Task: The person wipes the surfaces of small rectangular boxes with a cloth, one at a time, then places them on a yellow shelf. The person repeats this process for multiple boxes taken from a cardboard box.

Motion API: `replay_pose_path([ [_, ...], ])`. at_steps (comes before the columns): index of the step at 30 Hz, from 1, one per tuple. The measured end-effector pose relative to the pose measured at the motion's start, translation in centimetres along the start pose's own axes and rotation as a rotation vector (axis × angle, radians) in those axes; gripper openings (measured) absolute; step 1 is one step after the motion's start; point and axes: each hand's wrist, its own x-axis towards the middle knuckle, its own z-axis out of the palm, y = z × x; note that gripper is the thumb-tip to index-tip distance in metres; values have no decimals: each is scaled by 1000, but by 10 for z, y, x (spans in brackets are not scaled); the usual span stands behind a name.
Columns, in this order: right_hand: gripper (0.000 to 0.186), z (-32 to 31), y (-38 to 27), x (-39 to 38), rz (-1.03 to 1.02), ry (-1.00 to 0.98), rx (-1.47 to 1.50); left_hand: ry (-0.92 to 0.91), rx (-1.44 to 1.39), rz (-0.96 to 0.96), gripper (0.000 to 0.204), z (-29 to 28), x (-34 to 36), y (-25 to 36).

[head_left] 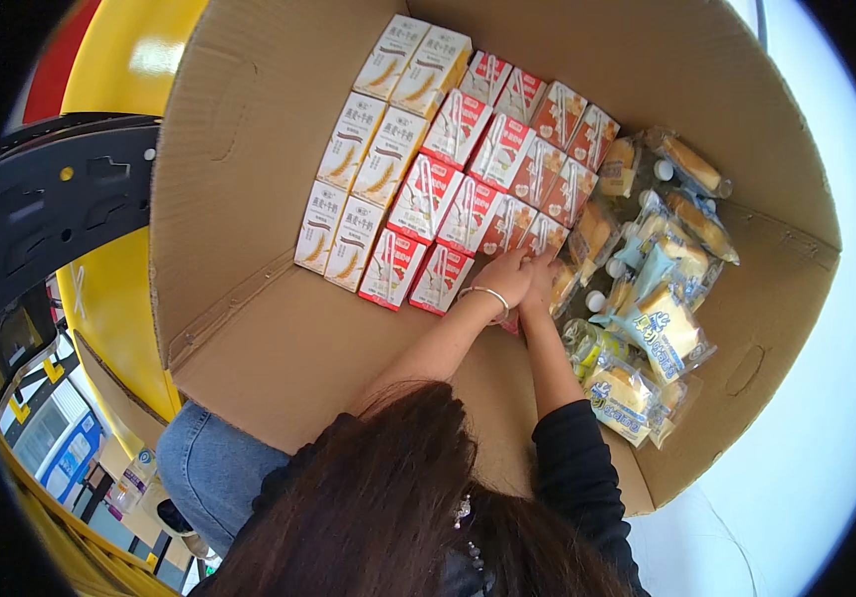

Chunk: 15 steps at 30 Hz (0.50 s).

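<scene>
Both my hands are together inside a large cardboard box, at the near end of a column of brown drink cartons (544,164). My left hand (507,276), with a bangle at the wrist, has its fingers curled against the nearest brown cartons. Beside it my right hand (539,284) is closed, its fingers bunched next to the left ones. What they grip is hidden under them; a reddish patch shows below the left wrist. Red-and-white drink cartons (473,204) stand in rows left of the brown ones, and white-and-yellow milk cartons (356,139) stand left of those.
The cardboard box (239,129) has tall walls all round. Packaged bread (666,333) lies piled along its right side, over bottles with white caps (595,300). Outside, at left, are a yellow panel (119,298) and a dark metal beam (70,204).
</scene>
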Motion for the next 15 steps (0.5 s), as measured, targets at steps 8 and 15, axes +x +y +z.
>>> replay_pose_path([
  [8,67,-27,10,32,67,-24,0,-117,118,-62,44,-19,3,-19],
  [15,54,-30,12,57,250,-260,655,-103,-43,-94,48,-33,10,-17],
])
